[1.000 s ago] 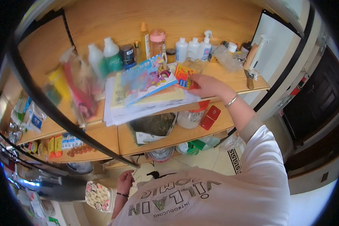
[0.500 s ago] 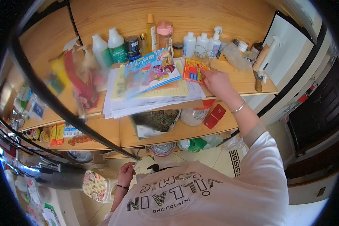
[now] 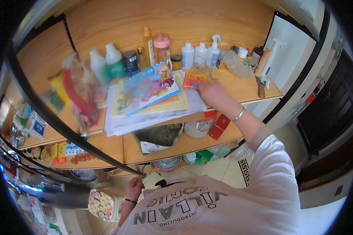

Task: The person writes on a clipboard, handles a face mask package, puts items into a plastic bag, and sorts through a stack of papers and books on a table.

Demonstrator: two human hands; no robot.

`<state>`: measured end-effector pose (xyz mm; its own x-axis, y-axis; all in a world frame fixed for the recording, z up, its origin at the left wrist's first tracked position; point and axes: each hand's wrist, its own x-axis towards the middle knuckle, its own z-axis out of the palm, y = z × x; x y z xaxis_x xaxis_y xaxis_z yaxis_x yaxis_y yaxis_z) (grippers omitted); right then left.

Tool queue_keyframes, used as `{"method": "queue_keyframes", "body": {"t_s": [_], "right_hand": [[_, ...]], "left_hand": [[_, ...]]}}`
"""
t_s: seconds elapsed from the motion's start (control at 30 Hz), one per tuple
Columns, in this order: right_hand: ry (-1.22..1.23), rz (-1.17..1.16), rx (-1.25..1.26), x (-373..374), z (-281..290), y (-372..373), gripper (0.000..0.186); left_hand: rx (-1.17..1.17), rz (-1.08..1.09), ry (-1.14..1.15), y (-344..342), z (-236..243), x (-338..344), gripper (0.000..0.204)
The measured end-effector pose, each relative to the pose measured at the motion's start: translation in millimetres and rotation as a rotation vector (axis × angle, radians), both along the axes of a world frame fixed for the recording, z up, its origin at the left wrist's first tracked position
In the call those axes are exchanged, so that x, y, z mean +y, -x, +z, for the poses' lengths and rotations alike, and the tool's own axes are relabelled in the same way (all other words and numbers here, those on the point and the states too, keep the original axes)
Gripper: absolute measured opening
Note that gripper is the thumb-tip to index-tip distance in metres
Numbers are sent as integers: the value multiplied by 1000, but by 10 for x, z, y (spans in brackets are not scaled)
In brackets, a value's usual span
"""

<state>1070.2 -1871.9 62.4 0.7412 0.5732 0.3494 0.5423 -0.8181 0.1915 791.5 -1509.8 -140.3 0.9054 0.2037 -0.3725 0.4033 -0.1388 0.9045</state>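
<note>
My right hand (image 3: 214, 95) reaches over the shelf with its fingers closed on the near right edge of a small red-and-orange booklet (image 3: 193, 80). The fingertips are partly hidden. Left of it, a blue picture book (image 3: 155, 84) with cartoon ponies lies on a stack of white and yellow papers (image 3: 115, 126), which overhangs the shelf's front edge. My left hand (image 3: 134, 188) hangs low beneath the shelves, near the foot of a black post. Its fingers are curled together, and whatever may be between them is too small to make out.
The shelf (image 3: 247, 91) holds green-white bottles (image 3: 115, 64), a pink-lidded bottle (image 3: 162, 45), a white spray bottle (image 3: 213, 53) and a wooden-handled tool (image 3: 261, 90). A black post (image 3: 59, 117) slants across the left. Below are an open bag (image 3: 157, 137), a clear tub (image 3: 196, 128) and a red box (image 3: 219, 126).
The whole view has shifted, so the shelf sits lower and farther left. My right hand still grips the small booklet, which now looks flatter and more covered. My left hand stays low.
</note>
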Motion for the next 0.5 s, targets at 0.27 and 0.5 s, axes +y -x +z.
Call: {"method": "queue_keyframes", "body": {"t_s": [0.27,0.5], "right_hand": [[-1285,-278,-243,-845,-7,26,22],[-787,-662,-335,-1260,-283,153,35]], "left_hand": [[-9,44,25,90,-88,78,19],[-82,112,148,4,183,179,20]]}}
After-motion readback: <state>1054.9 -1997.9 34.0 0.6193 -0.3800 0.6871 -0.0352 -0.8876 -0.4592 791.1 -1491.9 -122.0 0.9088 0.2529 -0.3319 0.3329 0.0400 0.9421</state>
